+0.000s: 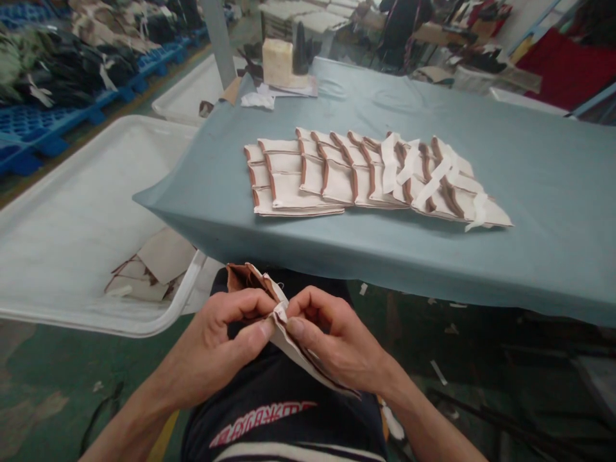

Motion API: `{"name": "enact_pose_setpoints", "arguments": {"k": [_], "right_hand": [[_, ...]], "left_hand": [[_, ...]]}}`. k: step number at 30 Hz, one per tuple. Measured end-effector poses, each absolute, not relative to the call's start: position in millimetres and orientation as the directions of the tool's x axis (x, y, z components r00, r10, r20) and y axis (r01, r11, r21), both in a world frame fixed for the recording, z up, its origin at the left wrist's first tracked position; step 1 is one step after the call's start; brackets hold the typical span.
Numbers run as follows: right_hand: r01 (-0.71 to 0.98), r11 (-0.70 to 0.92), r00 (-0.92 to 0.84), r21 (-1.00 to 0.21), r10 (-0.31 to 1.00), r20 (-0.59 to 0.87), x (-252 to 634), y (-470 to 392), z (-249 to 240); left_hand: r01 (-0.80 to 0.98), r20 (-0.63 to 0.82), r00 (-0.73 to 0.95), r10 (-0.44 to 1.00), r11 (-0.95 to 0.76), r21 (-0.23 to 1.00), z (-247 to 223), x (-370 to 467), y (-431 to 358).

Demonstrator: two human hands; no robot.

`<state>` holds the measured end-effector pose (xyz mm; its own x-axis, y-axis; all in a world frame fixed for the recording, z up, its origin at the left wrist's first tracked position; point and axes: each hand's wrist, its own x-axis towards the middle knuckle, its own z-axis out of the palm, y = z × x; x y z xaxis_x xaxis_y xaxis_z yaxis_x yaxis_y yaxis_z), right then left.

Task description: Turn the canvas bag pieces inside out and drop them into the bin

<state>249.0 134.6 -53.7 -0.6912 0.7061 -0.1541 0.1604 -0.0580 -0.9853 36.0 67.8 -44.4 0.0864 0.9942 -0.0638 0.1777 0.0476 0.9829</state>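
Over my lap I hold a cream fabric piece with brown edging (294, 348), its brown inner side showing at the upper left end. My left hand (231, 337) pinches its edge between thumb and forefinger. Right beside it, my right hand (332, 337) grips the same edge, fingertips closed on the cloth. The fingertips of both hands almost meet at a small white fold. On the table in front lie overlapping rows of similar cream pieces with brown edges (312, 173), several with white strips (433, 179) laid across them at the right.
The table has a blue-grey cover (543, 192). A white bin (86, 192) at the left holds several cream pieces (166, 256). A yellowish block (278, 62) stands at the table's far left corner. Blue pallets (62, 122) carry piled cloth bundles. White scraps lie on the green floor.
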Motion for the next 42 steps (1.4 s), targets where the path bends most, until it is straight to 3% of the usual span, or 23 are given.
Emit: {"name": "enact_pose_setpoints", "arguments": {"k": [4, 8, 14, 19, 23, 29, 34, 37, 42], "right_hand": [[0.245, 0.34, -0.624, -0.908, 0.772, 0.12, 251.3, 127.6, -50.5], [0.27, 0.493, -0.618, -0.827, 0.748, 0.244, 251.3, 121.5, -51.3], [0.317, 0.358, -0.592, -0.878, 0.798, 0.111, 248.5, 120.0, -57.3], [0.32, 0.292, -0.544, -0.901, 0.836, 0.078, 241.2, 112.2, -53.0], [0.341, 0.23, -0.462, -0.911, 0.885, 0.051, 230.6, 106.7, -51.9], [0.381, 0.085, -0.492, -0.921, 0.862, -0.124, 225.6, 111.4, -60.1], [0.149, -0.113, -0.623, -0.982, 0.761, -0.182, 222.5, 116.2, -72.1], [0.008, -0.095, -0.634, -0.995, 0.77, -0.078, 218.8, 115.2, -80.7], [-0.026, -0.062, -0.654, -0.998, 0.756, -0.03, 223.4, 121.0, -86.7]], "left_hand": [[0.207, -0.075, 0.05, 0.996, 0.064, 0.976, -43.4, 38.2, 71.1], [0.194, -0.111, 0.069, 0.991, 0.096, 0.976, -44.1, 39.0, 74.1], [0.29, -0.081, 0.072, 0.994, 0.056, 0.955, -45.7, 35.9, 72.6], [0.268, -0.053, 0.045, 0.998, 0.039, 0.963, -43.0, 40.2, 70.7], [0.333, 0.009, -0.056, 0.998, 0.01, 0.943, -42.9, 50.1, 69.1], [0.408, 0.046, -0.168, 0.985, 0.027, 0.913, -52.7, 54.5, 63.8], [0.185, -0.091, -0.192, 0.977, 0.127, 0.975, -76.8, 49.7, 56.9], [0.107, -0.132, -0.264, 0.955, 0.165, 0.98, -93.5, 55.1, 55.1], [0.14, -0.135, -0.284, 0.949, 0.18, 0.974, -95.5, 60.9, 57.6]]}}
